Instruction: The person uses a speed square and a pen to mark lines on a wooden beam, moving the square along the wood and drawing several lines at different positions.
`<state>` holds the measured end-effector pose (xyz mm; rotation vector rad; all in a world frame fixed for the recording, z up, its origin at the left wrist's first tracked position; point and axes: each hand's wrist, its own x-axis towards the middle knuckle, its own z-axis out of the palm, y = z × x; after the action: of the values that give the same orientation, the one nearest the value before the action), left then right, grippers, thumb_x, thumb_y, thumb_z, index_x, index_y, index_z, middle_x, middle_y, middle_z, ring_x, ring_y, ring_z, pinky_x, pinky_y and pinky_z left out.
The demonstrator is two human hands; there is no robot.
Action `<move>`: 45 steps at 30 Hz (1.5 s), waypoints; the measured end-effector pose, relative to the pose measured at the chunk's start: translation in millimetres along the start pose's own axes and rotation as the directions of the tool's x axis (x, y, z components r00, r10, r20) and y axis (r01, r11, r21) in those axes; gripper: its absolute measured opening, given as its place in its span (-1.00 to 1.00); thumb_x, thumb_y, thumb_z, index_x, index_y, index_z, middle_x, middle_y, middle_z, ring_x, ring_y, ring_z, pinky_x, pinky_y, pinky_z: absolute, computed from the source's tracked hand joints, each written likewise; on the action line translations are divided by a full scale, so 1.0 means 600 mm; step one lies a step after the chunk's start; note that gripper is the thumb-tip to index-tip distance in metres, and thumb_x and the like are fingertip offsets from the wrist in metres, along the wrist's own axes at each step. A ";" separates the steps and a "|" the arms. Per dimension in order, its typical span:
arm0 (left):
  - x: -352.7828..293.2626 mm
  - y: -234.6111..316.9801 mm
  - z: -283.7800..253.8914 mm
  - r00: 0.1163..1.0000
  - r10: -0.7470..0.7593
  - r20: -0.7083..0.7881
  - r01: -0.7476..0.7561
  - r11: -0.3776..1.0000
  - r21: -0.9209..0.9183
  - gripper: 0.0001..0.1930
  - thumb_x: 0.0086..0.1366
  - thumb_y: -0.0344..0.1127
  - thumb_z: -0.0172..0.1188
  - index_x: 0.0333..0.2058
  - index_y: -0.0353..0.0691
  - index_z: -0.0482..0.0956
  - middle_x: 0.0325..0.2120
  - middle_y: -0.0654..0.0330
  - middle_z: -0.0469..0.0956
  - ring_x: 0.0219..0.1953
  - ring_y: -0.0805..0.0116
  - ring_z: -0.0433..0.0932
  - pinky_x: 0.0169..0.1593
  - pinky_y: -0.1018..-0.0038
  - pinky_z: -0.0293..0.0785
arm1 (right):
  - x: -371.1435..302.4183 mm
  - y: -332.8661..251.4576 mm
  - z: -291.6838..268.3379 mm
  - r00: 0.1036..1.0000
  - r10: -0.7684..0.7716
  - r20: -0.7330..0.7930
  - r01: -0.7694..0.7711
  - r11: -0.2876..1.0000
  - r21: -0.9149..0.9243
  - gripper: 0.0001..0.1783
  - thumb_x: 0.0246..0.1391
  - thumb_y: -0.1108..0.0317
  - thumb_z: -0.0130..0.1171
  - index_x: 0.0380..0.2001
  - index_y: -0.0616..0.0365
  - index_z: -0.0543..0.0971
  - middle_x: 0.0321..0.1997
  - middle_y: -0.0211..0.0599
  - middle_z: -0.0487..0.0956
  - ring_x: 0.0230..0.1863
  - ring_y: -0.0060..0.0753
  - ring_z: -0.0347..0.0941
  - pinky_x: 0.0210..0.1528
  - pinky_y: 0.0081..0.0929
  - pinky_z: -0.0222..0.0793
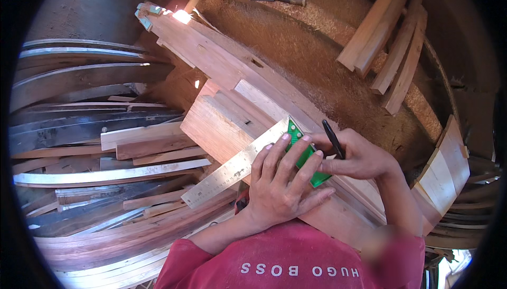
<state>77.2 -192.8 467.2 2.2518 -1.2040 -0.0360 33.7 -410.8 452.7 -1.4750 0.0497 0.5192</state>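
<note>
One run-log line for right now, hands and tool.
left hand: over green-handled try square | right hand: gripping black pen | try square: laid across wooden boards

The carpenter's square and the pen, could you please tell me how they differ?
The square is silver and green; the pen is black. The square is large and L-shaped, the pen small and slim. The square lies under the left hand, while the pen is held in the right hand. Both are being handled.

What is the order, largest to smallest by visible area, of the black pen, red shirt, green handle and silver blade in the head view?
1. Red shirt
2. Silver blade
3. Green handle, partly covered by the left hand
4. Black pen, in the right hand
</note>
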 end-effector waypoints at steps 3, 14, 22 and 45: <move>0.005 0.002 -0.006 0.997 -0.046 0.059 0.046 0.999 0.001 -0.29 0.16 0.33 0.32 0.11 -0.05 0.55 0.18 0.08 0.48 0.26 -0.05 0.38 0.25 0.07 0.24 | -0.005 -0.013 0.005 0.997 0.027 -0.071 -0.027 1.000 0.003 -0.45 0.27 0.35 0.27 0.29 0.20 0.45 -0.24 -0.39 0.65 -0.22 -0.68 0.44 -0.17 -0.48 0.45; 0.037 -0.034 -0.022 0.986 -0.146 0.081 0.144 0.989 0.033 -0.36 0.11 0.24 0.39 0.03 -0.07 0.65 0.16 0.19 0.52 0.33 0.00 0.34 0.33 0.06 0.18 | 0.075 -0.050 0.016 0.986 0.142 -0.085 -0.136 0.988 0.067 -0.86 0.10 0.51 0.22 -0.25 0.29 0.59 -0.47 -0.48 0.51 -0.36 -0.76 0.34 -0.35 -0.53 0.37; 0.029 -0.040 -0.012 0.979 -0.198 0.056 0.199 0.980 -0.011 -0.43 -0.05 0.01 0.48 -0.04 -0.05 0.66 0.15 0.23 0.54 0.32 0.04 0.38 0.40 0.05 0.11 | 0.083 -0.057 0.021 0.953 0.279 -0.118 -0.276 0.960 0.043 -0.82 0.04 0.48 0.26 -0.25 0.27 0.59 -0.46 -0.45 0.50 -0.37 -0.71 0.36 -0.34 -0.51 0.35; 0.026 -0.042 -0.014 0.975 -0.214 0.057 0.218 0.974 -0.059 -0.46 0.00 0.01 0.48 -0.04 -0.05 0.67 0.18 0.24 0.52 0.35 0.11 0.36 0.41 0.07 0.13 | 0.077 -0.059 0.019 0.967 0.233 -0.102 -0.235 0.972 -0.012 -0.79 0.18 0.44 0.32 -0.16 0.31 0.59 -0.42 -0.43 0.52 -0.32 -0.73 0.36 -0.32 -0.54 0.38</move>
<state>107.8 -189.7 465.2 2.3265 -0.9629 -0.2141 84.4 -386.2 471.5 -1.5267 0.3004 0.6381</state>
